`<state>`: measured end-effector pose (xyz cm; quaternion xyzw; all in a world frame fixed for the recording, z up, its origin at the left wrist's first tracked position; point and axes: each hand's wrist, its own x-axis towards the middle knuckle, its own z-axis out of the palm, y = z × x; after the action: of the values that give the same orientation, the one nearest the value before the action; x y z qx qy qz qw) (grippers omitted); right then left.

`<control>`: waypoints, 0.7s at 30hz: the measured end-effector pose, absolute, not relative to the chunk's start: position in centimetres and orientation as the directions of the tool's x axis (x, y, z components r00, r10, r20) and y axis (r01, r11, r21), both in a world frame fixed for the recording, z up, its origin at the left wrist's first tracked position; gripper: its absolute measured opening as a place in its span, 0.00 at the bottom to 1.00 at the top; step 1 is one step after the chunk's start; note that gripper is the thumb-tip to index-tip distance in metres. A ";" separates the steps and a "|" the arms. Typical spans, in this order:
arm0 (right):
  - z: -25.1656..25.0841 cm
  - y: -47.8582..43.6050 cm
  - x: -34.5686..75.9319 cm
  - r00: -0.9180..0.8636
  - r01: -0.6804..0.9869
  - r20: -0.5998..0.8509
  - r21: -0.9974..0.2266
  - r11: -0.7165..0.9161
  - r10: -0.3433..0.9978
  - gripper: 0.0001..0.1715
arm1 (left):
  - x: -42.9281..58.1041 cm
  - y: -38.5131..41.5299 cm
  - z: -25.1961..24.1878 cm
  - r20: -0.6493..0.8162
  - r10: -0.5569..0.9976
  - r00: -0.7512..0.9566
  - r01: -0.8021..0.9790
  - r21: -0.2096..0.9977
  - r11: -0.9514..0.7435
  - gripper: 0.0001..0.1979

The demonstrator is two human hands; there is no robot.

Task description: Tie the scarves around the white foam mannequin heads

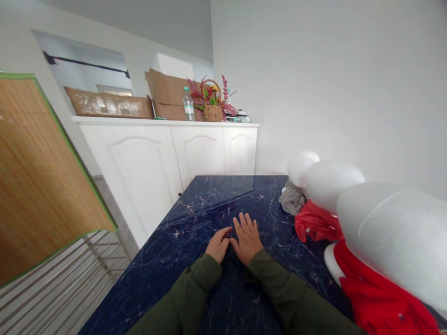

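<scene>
My left hand (219,244) rests on the dark blue marbled tabletop (204,204), its thumb and forefinger a little apart, with nothing visible in it. Right beside it, my right hand (247,238) lies palm down with its fingers spread on the same surface. The thumb of the right hand comes close to the left fingertips; whether they touch, I cannot tell. Off to the right are a bundled grey cloth (292,198), a crumpled red cloth (316,222) and a larger red cloth (380,298).
Large white rounded forms (394,232) stand along the table's right side. Behind is a white cabinet (139,163) bearing cardboard boxes (171,95), a water bottle (188,104) and a flower basket (213,113). A metal rack (84,270) with a bamboo mat (42,177) is at left.
</scene>
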<state>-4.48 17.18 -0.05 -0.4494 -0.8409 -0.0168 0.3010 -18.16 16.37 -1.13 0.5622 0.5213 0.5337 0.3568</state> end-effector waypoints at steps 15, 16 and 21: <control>-1.0 15.6 -5.7 -0.776 0.489 0.444 -0.025 0.872 0.448 0.36 | -17.5 16.1 -1.1 -0.023 0.997 -0.080 -0.388 0.922 -0.010 0.24; -1.0 15.5 -5.7 -0.781 0.484 0.435 -0.032 0.874 0.448 0.37 | -17.4 16.2 -1.2 -0.048 0.996 -0.078 -0.413 0.910 0.011 0.24; -1.5 15.5 -5.9 -0.764 0.514 0.424 -0.058 0.856 0.487 0.34 | -17.4 16.5 -1.4 -0.101 0.989 -0.108 -0.457 0.888 0.041 0.18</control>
<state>-5.95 15.53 -1.46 -0.2664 -0.9385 -0.0310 0.2173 -17.45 16.52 -1.41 0.3175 0.4188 0.6153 0.5875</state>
